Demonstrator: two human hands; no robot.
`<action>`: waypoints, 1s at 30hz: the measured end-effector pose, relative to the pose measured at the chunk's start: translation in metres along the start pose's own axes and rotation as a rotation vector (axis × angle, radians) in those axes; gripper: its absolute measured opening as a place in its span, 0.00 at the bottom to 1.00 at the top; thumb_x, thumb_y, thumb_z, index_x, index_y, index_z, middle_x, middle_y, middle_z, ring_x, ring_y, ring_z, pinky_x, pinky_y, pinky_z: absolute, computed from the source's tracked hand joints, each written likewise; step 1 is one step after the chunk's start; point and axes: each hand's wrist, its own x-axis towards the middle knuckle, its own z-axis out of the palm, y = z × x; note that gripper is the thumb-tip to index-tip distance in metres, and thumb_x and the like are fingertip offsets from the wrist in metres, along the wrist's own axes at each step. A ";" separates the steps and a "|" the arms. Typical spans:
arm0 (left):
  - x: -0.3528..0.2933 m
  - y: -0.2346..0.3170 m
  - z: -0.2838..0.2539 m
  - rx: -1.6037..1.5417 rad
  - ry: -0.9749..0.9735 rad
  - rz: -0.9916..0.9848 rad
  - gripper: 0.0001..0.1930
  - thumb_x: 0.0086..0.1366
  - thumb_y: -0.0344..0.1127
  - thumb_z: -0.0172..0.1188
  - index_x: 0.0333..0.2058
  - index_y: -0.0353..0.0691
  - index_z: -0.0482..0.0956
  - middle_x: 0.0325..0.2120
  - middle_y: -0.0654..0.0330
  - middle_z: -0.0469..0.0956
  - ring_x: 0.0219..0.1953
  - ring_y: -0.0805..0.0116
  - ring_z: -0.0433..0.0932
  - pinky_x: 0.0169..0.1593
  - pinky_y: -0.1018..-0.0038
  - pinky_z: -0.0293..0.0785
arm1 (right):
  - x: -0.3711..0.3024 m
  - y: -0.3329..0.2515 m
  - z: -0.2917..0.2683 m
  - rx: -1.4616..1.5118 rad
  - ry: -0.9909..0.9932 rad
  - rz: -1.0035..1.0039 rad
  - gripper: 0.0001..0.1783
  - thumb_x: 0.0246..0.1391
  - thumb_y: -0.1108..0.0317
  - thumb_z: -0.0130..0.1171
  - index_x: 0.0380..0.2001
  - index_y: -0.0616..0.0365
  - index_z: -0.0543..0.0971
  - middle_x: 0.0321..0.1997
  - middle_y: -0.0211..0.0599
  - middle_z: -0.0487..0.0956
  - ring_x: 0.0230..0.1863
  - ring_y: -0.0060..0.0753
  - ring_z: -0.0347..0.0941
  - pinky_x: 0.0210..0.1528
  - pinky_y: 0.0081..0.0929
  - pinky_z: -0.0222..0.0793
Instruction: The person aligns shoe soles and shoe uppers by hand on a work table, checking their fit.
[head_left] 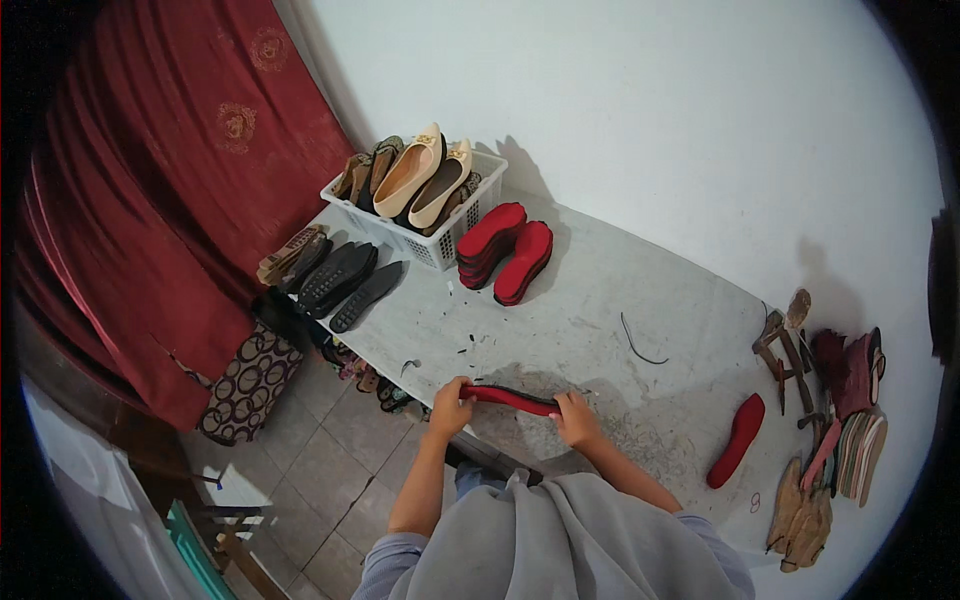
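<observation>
Between my two hands, just above the near edge of the table, I hold a red shoe sole with a black edge [512, 399]. My left hand [452, 408] grips one end of it, and my right hand [577, 420] pinches the other end. The sole is turned on its side, so its black rim faces up and away. On the table to the right lies a single red sole [736, 441]. Farther back stand two stacks of red soles with black edges, a left stack [490, 240] and a right stack [524, 263].
A white plastic basket [432, 246] holds cream flats [408, 176] and other shoes at the back. Black soles [340, 280] lie left of it. Wooden shoe lasts [802, 515], a metal stand [782, 360] and striped strips [862, 455] sit at the right wall. A black strip [637, 343] and scraps lie mid-table.
</observation>
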 end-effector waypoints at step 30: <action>0.005 0.087 0.076 0.585 -0.265 0.425 0.14 0.54 0.50 0.58 0.30 0.47 0.73 0.27 0.65 0.77 0.32 0.66 0.76 0.37 0.64 0.60 | -0.019 0.019 0.003 -0.004 0.122 -0.014 0.31 0.42 0.64 0.64 0.49 0.62 0.66 0.45 0.51 0.72 0.45 0.54 0.70 0.46 0.39 0.67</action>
